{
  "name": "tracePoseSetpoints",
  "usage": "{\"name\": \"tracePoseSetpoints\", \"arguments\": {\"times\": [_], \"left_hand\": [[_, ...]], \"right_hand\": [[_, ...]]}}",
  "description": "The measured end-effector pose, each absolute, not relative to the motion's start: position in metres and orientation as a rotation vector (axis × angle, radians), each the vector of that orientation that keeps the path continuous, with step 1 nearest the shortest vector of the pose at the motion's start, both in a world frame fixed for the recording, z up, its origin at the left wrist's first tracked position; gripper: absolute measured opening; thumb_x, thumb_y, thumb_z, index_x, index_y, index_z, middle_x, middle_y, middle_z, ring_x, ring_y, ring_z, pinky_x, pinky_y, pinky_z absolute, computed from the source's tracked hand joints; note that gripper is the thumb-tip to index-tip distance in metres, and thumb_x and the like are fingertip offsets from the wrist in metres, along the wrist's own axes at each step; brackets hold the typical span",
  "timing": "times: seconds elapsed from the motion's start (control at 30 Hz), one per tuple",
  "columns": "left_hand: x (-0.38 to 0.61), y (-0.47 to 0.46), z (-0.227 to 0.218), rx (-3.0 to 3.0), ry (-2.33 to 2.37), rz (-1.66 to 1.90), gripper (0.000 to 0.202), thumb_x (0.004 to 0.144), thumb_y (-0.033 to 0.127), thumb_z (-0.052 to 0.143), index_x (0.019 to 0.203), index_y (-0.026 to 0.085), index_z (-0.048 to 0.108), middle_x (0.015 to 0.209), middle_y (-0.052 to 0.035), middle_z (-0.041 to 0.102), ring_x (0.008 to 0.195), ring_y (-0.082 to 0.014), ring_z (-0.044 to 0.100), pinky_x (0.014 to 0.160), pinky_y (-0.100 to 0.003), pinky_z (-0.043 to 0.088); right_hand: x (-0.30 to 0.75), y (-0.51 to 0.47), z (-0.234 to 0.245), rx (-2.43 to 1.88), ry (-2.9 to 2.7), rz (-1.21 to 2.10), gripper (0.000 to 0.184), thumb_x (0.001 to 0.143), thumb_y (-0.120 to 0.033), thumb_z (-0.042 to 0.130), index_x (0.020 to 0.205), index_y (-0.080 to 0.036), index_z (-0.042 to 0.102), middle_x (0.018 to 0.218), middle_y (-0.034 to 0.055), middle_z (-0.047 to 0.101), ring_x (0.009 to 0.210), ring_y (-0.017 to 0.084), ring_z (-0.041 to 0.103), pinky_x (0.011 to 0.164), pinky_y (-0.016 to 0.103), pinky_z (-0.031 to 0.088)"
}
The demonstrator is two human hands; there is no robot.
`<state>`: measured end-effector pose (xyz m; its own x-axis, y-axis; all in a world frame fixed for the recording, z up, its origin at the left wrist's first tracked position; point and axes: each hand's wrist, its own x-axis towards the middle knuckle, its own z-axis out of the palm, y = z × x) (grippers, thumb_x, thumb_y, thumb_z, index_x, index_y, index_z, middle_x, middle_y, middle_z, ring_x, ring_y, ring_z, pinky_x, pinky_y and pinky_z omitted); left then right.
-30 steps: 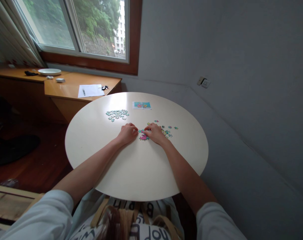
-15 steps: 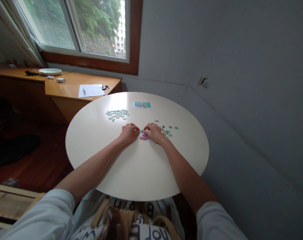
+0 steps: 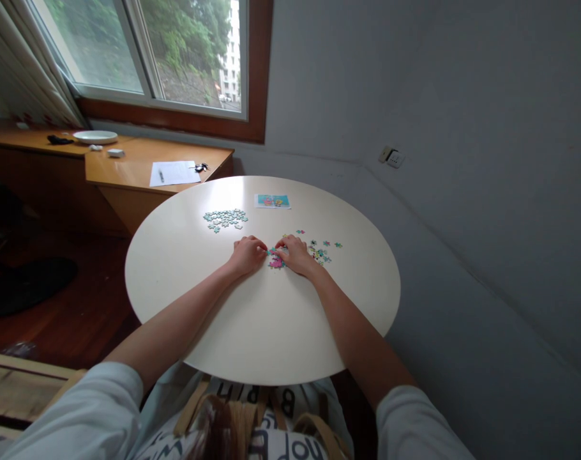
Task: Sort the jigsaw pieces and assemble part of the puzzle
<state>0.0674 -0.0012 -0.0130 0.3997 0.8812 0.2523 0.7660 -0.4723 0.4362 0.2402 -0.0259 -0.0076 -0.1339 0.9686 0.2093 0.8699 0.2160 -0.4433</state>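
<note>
One rounded, cream-white table (image 3: 262,332) was seen, its smooth top made glossy by light near the far edge. Beyond its far left side, an angular desk (image 3: 132,151) of orange-brown wood was placed. Near the table's middle, the left hand (image 3: 248,255) was held with fingers curled, its thumb and fingertips narrowed to a pinch at the left side of a cluster of pink-and-teal pieces (image 3: 276,262). The right hand (image 3: 296,254) was arched over the opposite side, its tips likewise narrowed; whether a piece was gripped by either hand could not be told. Farther off to the left, flat, knobbed jigsaw pieces (image 3: 225,218) in pale teal were spread in a loose patch. To their right, a thin rectangular card (image 3: 272,202) was laid flat, printed with pink and yellow figures on blue-green. Just right of the right hand, multicoloured pieces (image 3: 318,253) were scattered, partly hidden by it. Well to their right, a single lobed piece (image 3: 338,245) was set apart.
</note>
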Motion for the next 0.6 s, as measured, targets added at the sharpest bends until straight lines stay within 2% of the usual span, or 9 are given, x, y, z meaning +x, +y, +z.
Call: {"name": "tracePoseSetpoints", "arguments": {"times": [0.27, 0.43, 0.6], "left_hand": [[0.0685, -0.0026, -0.013, 2.385, 1.466, 0.671, 0.02, 0.081, 0.025, 0.056, 0.091, 0.023, 0.073, 0.096, -0.007, 0.065, 0.096, -0.0245, 0.057, 0.088, -0.038, 0.041], [0.068, -0.0025, -0.0126, 2.38, 1.448, 0.69, 0.019, 0.081, 0.024, 0.058, 0.09, 0.023, 0.073, 0.096, -0.0067, 0.066, 0.096, -0.0245, 0.058, 0.088, -0.038, 0.042], [0.0675, -0.0019, -0.0131, 2.389, 1.418, 0.699, 0.019, 0.08, 0.023, 0.057, 0.091, 0.021, 0.073, 0.093, -0.007, 0.066, 0.094, -0.0247, 0.058, 0.086, -0.038, 0.042]], "right_hand": [[0.2403, -0.0275, -0.0067, -1.642, -2.014, 0.294, 0.012, 0.081, -0.025, 0.064, 0.091, -0.019, 0.065, 0.102, 0.0058, 0.064, 0.101, 0.021, 0.053, 0.089, 0.037, 0.035], [0.2412, -0.0258, -0.0075, -1.547, -1.965, 0.365, 0.006, 0.079, -0.022, 0.064, 0.083, -0.018, 0.065, 0.086, 0.0028, 0.066, 0.085, 0.017, 0.058, 0.082, 0.032, 0.041], [0.2391, -0.0249, -0.009, -1.43, -1.828, 0.525, 0.005, 0.077, -0.013, 0.06, 0.079, -0.017, 0.063, 0.075, 0.0007, 0.065, 0.073, 0.012, 0.059, 0.072, 0.026, 0.046]]}}
